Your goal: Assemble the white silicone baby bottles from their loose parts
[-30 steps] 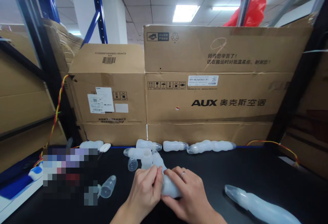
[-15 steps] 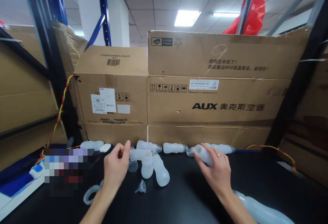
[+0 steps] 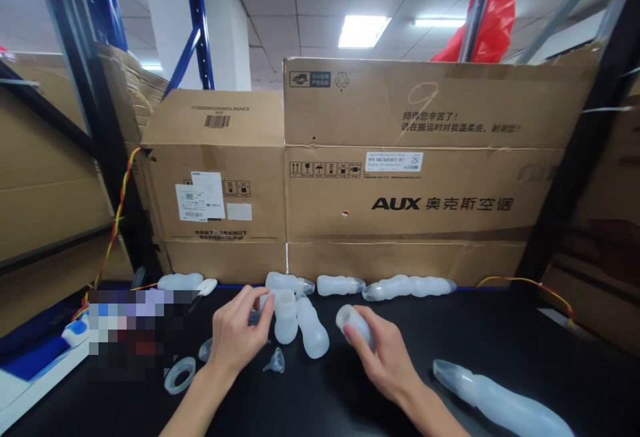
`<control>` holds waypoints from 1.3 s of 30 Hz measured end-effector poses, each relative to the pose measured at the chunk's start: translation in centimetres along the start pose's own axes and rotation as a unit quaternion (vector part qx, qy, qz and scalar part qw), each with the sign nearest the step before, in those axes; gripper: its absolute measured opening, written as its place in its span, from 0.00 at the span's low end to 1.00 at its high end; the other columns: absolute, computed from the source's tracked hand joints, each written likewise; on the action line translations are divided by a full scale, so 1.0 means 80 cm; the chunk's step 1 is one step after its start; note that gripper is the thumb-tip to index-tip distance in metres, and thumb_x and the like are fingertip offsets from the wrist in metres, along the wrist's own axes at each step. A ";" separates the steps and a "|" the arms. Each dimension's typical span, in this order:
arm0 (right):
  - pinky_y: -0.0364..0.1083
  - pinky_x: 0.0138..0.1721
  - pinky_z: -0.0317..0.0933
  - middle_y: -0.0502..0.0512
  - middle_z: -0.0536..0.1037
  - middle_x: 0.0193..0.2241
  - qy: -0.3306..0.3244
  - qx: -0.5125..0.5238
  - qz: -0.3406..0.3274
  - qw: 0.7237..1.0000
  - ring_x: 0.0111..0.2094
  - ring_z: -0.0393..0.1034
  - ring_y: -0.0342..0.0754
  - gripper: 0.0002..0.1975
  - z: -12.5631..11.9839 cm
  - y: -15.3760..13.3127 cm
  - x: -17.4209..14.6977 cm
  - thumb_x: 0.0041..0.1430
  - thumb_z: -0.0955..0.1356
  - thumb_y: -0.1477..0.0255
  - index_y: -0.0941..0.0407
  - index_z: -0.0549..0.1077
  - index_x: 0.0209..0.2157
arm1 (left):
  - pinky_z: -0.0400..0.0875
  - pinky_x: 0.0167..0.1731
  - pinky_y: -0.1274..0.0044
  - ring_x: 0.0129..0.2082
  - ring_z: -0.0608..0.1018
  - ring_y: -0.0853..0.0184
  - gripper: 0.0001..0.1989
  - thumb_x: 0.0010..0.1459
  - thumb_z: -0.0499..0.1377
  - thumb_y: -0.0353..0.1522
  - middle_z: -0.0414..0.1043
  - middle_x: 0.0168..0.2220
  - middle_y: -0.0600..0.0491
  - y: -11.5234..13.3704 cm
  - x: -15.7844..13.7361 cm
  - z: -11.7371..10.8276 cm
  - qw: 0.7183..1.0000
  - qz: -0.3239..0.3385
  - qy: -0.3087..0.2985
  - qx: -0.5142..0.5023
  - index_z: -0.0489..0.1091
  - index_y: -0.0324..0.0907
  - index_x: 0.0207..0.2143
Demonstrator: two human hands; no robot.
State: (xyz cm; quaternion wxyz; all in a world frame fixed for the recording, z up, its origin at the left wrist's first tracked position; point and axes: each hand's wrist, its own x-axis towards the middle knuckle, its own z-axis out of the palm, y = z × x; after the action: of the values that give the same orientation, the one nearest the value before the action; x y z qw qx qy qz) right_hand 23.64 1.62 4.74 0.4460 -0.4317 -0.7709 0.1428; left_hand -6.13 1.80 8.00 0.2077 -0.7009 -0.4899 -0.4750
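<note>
Far left of the black surface (image 3: 500,330): a loose ring (image 3: 180,375) lies flat, apart from any bottle, and a small cap (image 3: 205,349) rests just beside the wrist. The left hand (image 3: 239,337) hovers over the middle cluster, fingers curled near the upright bottle (image 3: 285,317); whether it pinches a small part cannot be told. A little funnel (image 3: 277,361) lies loose below that bottle, and a second bottle (image 3: 313,327) lies on its side touching it.

The right hand (image 3: 383,357) has its fingers wrapped round a translucent bottle (image 3: 353,323), held just off the surface.

Back row (image 3: 360,285): several bottles lie along the cardboard boxes (image 3: 400,177). Far right, a long bottle (image 3: 500,400) lies alone.

Judgement: work partly done; loose ring, cap and funnel suggest unassembled bottles remain.
</note>
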 end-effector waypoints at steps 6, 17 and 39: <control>0.43 0.29 0.50 0.47 0.68 0.21 -0.051 -0.015 -0.042 0.998 0.22 0.59 0.42 0.24 0.017 -0.017 -0.007 0.76 0.56 0.61 0.54 0.68 0.26 | 0.78 0.40 0.70 0.42 0.83 0.56 0.29 0.54 0.68 0.41 0.80 0.44 0.46 0.070 -0.010 -0.008 0.965 0.170 -0.144 -0.139 0.68 0.44 0.56; 0.46 0.35 0.59 0.54 0.81 0.32 0.078 -0.138 -0.236 0.959 0.29 0.72 0.47 0.13 0.015 -0.022 -0.001 0.73 0.59 0.72 0.55 0.75 0.44 | 0.72 0.40 0.70 0.36 0.82 0.61 0.17 0.57 0.69 0.39 0.79 0.36 0.55 0.091 -0.022 0.005 0.941 0.039 -0.292 -0.167 0.71 0.49 0.47; 0.55 0.52 0.66 0.63 0.80 0.50 0.295 -0.020 0.090 0.951 0.51 0.75 0.60 0.30 -0.054 0.079 0.026 0.70 0.57 0.47 0.55 0.75 0.52 | 0.66 0.25 0.78 0.21 0.70 0.70 0.17 0.58 0.64 0.42 0.70 0.28 0.60 0.031 -0.011 0.009 0.981 -0.076 -0.051 -0.169 0.66 0.47 0.46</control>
State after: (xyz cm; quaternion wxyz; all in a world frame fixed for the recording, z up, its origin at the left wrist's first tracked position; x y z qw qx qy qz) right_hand 30.03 6.27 4.54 0.6303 -0.5311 -0.5653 0.0332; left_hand -3.63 0.85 7.37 0.0246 -0.7099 -0.4643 -0.5291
